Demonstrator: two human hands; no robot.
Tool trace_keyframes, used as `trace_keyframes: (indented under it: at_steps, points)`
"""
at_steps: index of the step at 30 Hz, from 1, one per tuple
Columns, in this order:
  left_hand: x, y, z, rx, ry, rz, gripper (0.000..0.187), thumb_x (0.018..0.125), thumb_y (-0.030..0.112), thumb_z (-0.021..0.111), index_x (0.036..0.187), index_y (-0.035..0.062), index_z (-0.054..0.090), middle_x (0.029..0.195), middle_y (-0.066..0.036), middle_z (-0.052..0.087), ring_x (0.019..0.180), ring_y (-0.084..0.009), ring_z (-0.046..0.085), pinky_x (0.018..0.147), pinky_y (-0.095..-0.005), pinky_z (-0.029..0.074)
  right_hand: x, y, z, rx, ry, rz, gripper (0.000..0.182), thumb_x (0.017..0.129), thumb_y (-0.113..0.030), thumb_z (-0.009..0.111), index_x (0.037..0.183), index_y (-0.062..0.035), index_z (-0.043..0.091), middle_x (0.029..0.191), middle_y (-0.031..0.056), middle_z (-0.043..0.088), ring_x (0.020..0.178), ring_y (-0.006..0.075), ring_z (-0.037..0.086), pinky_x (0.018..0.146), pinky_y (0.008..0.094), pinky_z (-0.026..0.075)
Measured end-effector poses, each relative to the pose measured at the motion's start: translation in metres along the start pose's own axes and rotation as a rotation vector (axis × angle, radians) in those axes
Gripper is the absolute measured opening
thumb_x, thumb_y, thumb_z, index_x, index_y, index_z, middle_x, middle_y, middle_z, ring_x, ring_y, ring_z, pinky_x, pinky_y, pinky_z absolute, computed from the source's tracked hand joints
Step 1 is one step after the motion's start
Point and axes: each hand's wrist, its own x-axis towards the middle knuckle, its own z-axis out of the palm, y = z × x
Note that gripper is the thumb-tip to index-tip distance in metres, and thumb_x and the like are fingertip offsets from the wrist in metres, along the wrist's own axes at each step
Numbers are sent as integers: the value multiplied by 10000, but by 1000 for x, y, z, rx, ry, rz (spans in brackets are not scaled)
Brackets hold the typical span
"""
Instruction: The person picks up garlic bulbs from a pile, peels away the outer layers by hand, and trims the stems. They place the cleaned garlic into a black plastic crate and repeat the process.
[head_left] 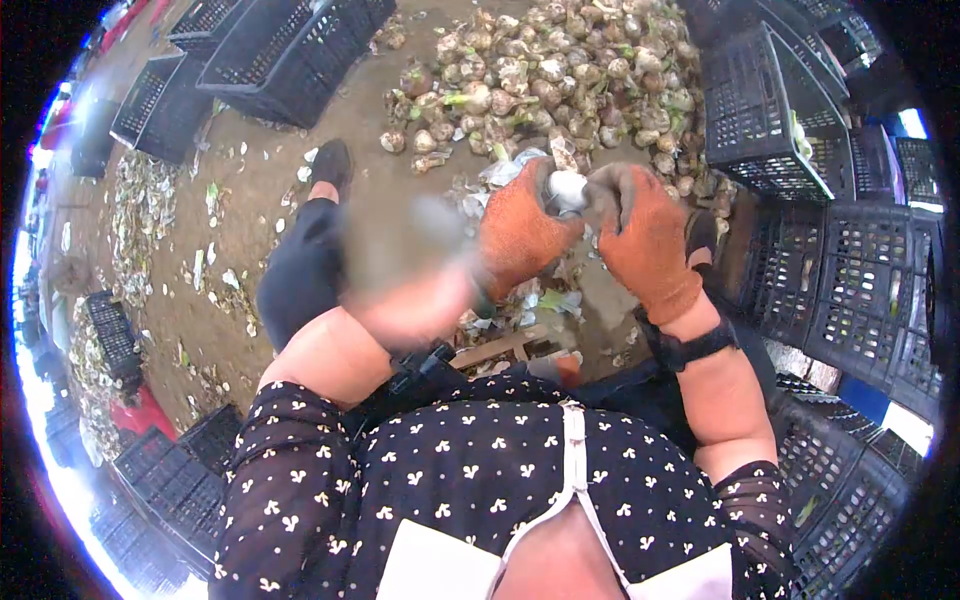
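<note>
A peeled white bulb (568,190) is between my two gloved hands, just in front of the heap of bulbs (550,75). My left hand (525,230), in an orange glove with dark fingertips, is closed round the bulb's left side. Against its right side are the curled fingers of my right hand (640,235), gloved the same way; whatever they pinch is hidden. Loose pale skins (512,168) lie on the ground beside and below the hands.
Black plastic crates (775,120) stand along the right side, with more crates (290,60) at the upper left. Scattered peelings (145,220) cover the ground at left. A blurred patch hides part of the area by my left forearm. My legs are spread either side of the hands.
</note>
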Motion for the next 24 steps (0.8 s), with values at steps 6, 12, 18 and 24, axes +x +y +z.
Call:
trace_keyframes:
  at_steps: [6, 12, 18, 24]
  points:
    - [-1, 3, -9, -259, -252, 0, 491, 694, 71, 617, 1163, 18, 483, 953, -43, 612, 904, -128, 547, 817, -297, 445, 3, 43, 2, -242, -132, 263, 348, 810, -136, 534, 1121, 5, 466, 885, 227, 598, 818, 376, 586, 693, 431, 474]
    - [14, -9, -8, -206, -202, -123, 363, 732, 100, 608, 1082, 19, 559, 1001, -41, 615, 899, -123, 557, 800, -271, 448, 3, 12, -11, 246, 87, 24, 333, 775, -199, 618, 1066, -49, 555, 869, 175, 622, 750, 360, 603, 657, 421, 486]
    - [13, -26, 9, -210, -124, -143, 345, 742, 89, 595, 1077, 14, 559, 962, -42, 624, 856, -120, 572, 764, -258, 454, -5, -2, -9, -167, 13, -57, 218, 780, -235, 616, 914, -67, 577, 795, 129, 603, 662, 317, 595, 577, 404, 477]
    - [17, -14, -6, -316, -258, -177, 353, 747, 89, 579, 1094, 31, 554, 974, -55, 623, 859, -132, 576, 769, -253, 457, -1, 3, -5, -95, 58, -12, 224, 797, -254, 586, 877, -51, 533, 730, 141, 587, 646, 321, 590, 562, 412, 472]
